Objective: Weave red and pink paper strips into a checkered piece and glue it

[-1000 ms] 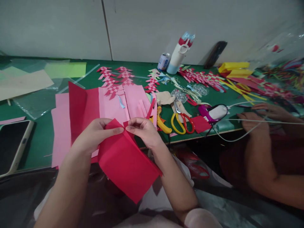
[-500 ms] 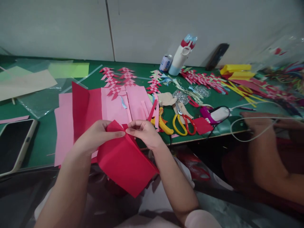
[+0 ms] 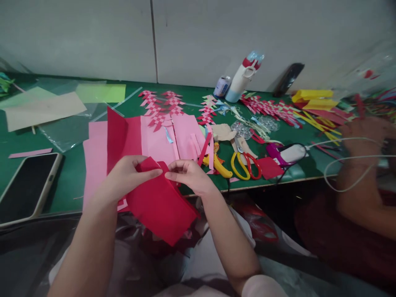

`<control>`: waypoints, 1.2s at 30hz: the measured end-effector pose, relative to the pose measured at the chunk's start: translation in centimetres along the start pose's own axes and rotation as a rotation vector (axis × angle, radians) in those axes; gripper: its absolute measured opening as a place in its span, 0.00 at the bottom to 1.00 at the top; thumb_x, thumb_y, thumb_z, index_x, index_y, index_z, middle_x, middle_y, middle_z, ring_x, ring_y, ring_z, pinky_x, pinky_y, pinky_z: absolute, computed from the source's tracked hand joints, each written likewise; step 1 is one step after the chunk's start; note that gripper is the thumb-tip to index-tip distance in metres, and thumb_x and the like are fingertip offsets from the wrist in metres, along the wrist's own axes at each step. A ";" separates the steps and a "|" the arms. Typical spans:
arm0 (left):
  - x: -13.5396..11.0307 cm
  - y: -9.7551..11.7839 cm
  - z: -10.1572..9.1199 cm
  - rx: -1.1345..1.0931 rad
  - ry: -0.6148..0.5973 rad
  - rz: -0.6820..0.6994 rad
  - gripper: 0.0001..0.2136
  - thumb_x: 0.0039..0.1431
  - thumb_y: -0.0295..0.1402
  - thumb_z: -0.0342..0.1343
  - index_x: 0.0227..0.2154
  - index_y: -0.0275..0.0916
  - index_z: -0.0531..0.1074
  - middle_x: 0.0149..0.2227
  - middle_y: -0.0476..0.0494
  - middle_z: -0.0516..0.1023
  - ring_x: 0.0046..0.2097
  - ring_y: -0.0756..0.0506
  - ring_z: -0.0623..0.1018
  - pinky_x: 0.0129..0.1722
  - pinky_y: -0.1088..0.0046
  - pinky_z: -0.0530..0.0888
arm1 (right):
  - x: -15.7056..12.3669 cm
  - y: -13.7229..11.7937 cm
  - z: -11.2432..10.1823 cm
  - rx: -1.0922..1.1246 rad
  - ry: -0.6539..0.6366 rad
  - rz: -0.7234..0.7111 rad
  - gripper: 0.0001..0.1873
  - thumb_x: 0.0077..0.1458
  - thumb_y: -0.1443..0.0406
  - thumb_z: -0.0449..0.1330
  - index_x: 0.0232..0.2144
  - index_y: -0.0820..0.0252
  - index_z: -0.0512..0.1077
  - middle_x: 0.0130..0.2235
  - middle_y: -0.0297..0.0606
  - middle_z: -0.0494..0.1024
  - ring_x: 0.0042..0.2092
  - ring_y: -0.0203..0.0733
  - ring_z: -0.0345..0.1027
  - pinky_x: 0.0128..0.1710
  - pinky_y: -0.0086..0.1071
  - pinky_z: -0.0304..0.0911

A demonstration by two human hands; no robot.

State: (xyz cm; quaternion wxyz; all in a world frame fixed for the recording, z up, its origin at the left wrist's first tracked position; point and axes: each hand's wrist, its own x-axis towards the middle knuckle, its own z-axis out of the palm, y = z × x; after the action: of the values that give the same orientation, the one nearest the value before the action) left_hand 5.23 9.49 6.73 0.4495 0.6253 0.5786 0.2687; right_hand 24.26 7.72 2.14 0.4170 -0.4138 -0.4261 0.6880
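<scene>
A folded sheet of red paper (image 3: 161, 206) hangs tilted over the table's front edge, between my hands. My left hand (image 3: 131, 175) pinches its upper left part, thumb laid on top. With thumb and fingertips, my right hand (image 3: 185, 175) grips the upper edge close to the left thumb. A small slit or gap shows in the paper between the two thumbs. Behind my left hand another red sheet (image 3: 125, 134) stands partly folded up on pink paper sheets (image 3: 157, 142). Woven red-and-pink paper pieces (image 3: 151, 107) lie just beyond.
To the right lie yellow-and-red-handled scissors (image 3: 244, 165), a yellow glue gun (image 3: 221, 165) and a purple-and-white device with a cable (image 3: 286, 153). A bottle (image 3: 243, 80) and a can (image 3: 222, 86) stand behind. A phone (image 3: 27, 185) lies left. A co-worker's arm (image 3: 355, 173) reaches in at right.
The view has shifted a little, so the table's things sit further right. The red paper's lower corner has swung slightly up and left. The co-worker's hand has moved further back over the table.
</scene>
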 end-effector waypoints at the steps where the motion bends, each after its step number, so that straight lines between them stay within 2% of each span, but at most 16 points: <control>1: 0.0 -0.1 -0.2 0.104 0.076 0.062 0.12 0.44 0.43 0.65 0.26 0.40 0.76 0.27 0.46 0.79 0.30 0.43 0.78 0.28 0.70 0.73 | 0.0 0.0 0.1 0.006 0.003 -0.008 0.16 0.36 0.63 0.73 0.28 0.62 0.74 0.26 0.28 0.71 0.27 0.28 0.63 0.25 0.22 0.58; 4: -0.3 -0.4 -1.0 0.342 0.442 0.255 0.13 0.53 0.43 0.58 0.38 0.42 0.76 0.39 0.43 0.80 0.42 0.41 0.78 0.44 0.65 0.73 | 0.2 -0.2 0.7 0.044 0.033 -0.011 0.16 0.37 0.60 0.72 0.28 0.61 0.73 0.26 0.28 0.70 0.27 0.27 0.61 0.23 0.21 0.57; 6: -0.8 -0.6 -1.6 0.465 0.694 0.367 0.14 0.56 0.41 0.56 0.42 0.41 0.75 0.44 0.39 0.78 0.48 0.39 0.75 0.51 0.61 0.69 | 0.4 -0.2 1.1 0.098 0.069 0.008 0.18 0.37 0.59 0.72 0.28 0.61 0.71 0.25 0.27 0.69 0.25 0.27 0.60 0.21 0.21 0.56; 8: -1.5 -0.8 -2.0 0.533 0.860 0.408 0.11 0.57 0.39 0.55 0.41 0.41 0.75 0.42 0.39 0.77 0.49 0.38 0.74 0.52 0.60 0.68 | 0.7 -0.2 1.4 0.169 0.106 0.012 0.19 0.36 0.58 0.72 0.28 0.60 0.70 0.24 0.26 0.68 0.24 0.27 0.60 0.21 0.22 0.57; 10: -2.3 -0.9 -2.1 0.542 0.901 0.365 0.07 0.59 0.38 0.52 0.35 0.44 0.73 0.34 0.42 0.75 0.41 0.40 0.75 0.45 0.61 0.70 | 1.0 -0.1 1.7 0.228 0.145 -0.011 0.19 0.36 0.58 0.73 0.28 0.60 0.70 0.24 0.26 0.69 0.24 0.27 0.61 0.21 0.22 0.58; 11: -2.6 -0.9 -2.0 0.550 0.798 0.301 0.08 0.60 0.39 0.50 0.35 0.44 0.72 0.32 0.44 0.74 0.38 0.42 0.74 0.40 0.64 0.69 | 1.2 0.0 1.8 0.247 0.160 -0.026 0.19 0.36 0.59 0.73 0.28 0.60 0.70 0.24 0.26 0.70 0.24 0.27 0.61 0.22 0.22 0.59; 15: -3.4 -0.9 -1.3 0.460 0.554 0.147 0.11 0.59 0.45 0.51 0.35 0.44 0.72 0.28 0.48 0.74 0.29 0.45 0.72 0.30 0.70 0.64 | 1.9 0.4 2.4 0.293 0.188 -0.062 0.18 0.37 0.60 0.73 0.29 0.60 0.70 0.26 0.27 0.72 0.25 0.27 0.64 0.23 0.21 0.59; 18: -3.3 -1.0 -0.7 0.317 0.453 0.110 0.12 0.56 0.46 0.54 0.34 0.44 0.74 0.26 0.49 0.76 0.27 0.45 0.73 0.29 0.71 0.63 | 2.1 0.4 3.0 0.310 0.193 -0.056 0.19 0.36 0.59 0.73 0.28 0.60 0.70 0.26 0.28 0.73 0.26 0.28 0.65 0.25 0.23 0.61; 22: -2.9 -1.4 -0.1 0.188 0.299 0.051 0.17 0.54 0.48 0.56 0.40 0.42 0.74 0.33 0.46 0.80 0.32 0.43 0.77 0.32 0.71 0.68 | 2.2 0.3 3.8 0.323 0.162 -0.050 0.20 0.35 0.60 0.74 0.29 0.60 0.71 0.27 0.28 0.73 0.28 0.29 0.67 0.28 0.24 0.64; 25: -2.6 -2.0 0.1 0.065 0.239 0.028 0.21 0.51 0.49 0.59 0.42 0.40 0.73 0.37 0.42 0.81 0.36 0.41 0.79 0.34 0.70 0.71 | 2.3 0.4 4.2 0.303 0.139 -0.065 0.19 0.35 0.60 0.74 0.28 0.61 0.72 0.26 0.27 0.73 0.27 0.28 0.66 0.28 0.22 0.63; 29: -2.3 -2.4 0.1 -0.079 0.167 0.017 0.21 0.50 0.48 0.61 0.41 0.39 0.73 0.38 0.41 0.81 0.37 0.40 0.79 0.35 0.68 0.73 | 2.3 0.5 4.7 0.209 0.115 -0.068 0.18 0.36 0.59 0.73 0.26 0.61 0.72 0.23 0.26 0.71 0.24 0.27 0.63 0.21 0.21 0.60; 33: -2.3 -2.4 0.0 -0.375 0.078 -0.009 0.20 0.49 0.45 0.63 0.40 0.38 0.74 0.39 0.41 0.81 0.42 0.40 0.80 0.39 0.67 0.75 | 2.3 0.6 4.9 0.140 0.118 -0.063 0.20 0.34 0.57 0.73 0.27 0.61 0.72 0.23 0.26 0.71 0.19 0.28 0.61 0.16 0.23 0.59; 36: -2.4 -2.4 -0.2 -0.544 0.051 -0.073 0.20 0.46 0.44 0.65 0.40 0.37 0.75 0.38 0.42 0.82 0.39 0.40 0.80 0.39 0.66 0.76 | 2.3 0.5 4.9 0.091 0.111 -0.072 0.18 0.38 0.57 0.71 0.28 0.61 0.72 0.22 0.25 0.71 0.15 0.26 0.59 0.13 0.23 0.56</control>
State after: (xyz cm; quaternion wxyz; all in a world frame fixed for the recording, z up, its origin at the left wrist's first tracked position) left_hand 3.49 7.08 5.16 0.5957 0.4532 0.5186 0.4133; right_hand 18.90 8.51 2.59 0.4827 -0.4163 -0.3851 0.6674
